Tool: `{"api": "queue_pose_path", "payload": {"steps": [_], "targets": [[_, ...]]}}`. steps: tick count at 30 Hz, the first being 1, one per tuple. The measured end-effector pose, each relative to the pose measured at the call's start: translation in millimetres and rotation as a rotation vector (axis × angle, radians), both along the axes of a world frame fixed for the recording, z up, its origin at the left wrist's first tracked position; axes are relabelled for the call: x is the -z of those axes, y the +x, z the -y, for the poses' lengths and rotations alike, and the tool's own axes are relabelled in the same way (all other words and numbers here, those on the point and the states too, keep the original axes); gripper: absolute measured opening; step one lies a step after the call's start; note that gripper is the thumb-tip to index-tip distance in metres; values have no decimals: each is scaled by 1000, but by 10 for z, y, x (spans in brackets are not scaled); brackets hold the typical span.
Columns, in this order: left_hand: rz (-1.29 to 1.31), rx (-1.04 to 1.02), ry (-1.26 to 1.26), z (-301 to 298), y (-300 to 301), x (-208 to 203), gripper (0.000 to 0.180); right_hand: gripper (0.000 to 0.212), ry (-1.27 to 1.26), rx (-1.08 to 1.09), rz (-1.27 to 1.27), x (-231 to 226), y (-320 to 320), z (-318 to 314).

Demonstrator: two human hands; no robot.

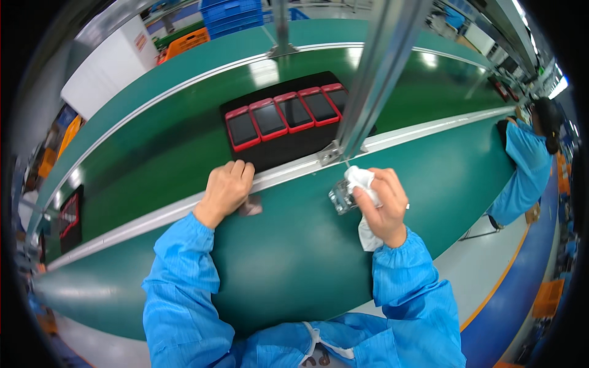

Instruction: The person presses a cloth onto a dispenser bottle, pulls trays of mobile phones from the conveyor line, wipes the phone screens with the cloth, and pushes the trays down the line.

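Note:
My right hand (pixel 386 205) pinches a crumpled white wipe (pixel 359 178), part of which hangs below the palm. Right beside the wipe, a small clear bottle or jar (pixel 341 197) is on the green table; whether they touch is hard to tell. My left hand (pixel 228 187) is closed, knuckles up, over the metal rail by the near left corner of a black tray (pixel 282 150). What its fingers hold, if anything, is hidden. A small greyish-pink patch (pixel 250 206) shows under that hand. Several red-framed devices with dark screens (pixel 268 118) lie in a row on the tray.
An upright metal post (pixel 380 73) is bolted to the rail (pixel 294 172) between table and green conveyor belt (pixel 159 141). Another black tray (pixel 70 218) with red items lies at far left. A co-worker in blue (pixel 529 172) sits at far right. Blue crates (pixel 232 17) are stacked behind.

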State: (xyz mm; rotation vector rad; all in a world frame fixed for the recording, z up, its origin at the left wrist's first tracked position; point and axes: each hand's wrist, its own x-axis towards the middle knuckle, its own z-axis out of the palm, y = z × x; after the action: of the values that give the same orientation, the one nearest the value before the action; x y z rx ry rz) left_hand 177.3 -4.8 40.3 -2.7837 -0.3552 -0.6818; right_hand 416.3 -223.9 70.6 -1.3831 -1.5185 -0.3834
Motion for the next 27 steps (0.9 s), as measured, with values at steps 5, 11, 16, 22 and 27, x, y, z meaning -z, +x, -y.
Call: {"api": "queue_pose_path", "payload": {"steps": [5,11,16,22,27], "targets": [[51,-206,11,873,-1191,132,27,20,-110,-2,-148,13,-57,-31],[85,-322,-43,1731,-2253,131,31,15,-110,138,42,-41,20,71],[235,-485,-63,2054,-2866,312,31,20,-243,119,18,-145,169,63],[357,-734,-237,1981,-3284,312,23,23,-430,162,87,-310,239,1],[289,-749,-504,1726,-3344,46,16,18,-238,143,99,-418,56,150]]}}
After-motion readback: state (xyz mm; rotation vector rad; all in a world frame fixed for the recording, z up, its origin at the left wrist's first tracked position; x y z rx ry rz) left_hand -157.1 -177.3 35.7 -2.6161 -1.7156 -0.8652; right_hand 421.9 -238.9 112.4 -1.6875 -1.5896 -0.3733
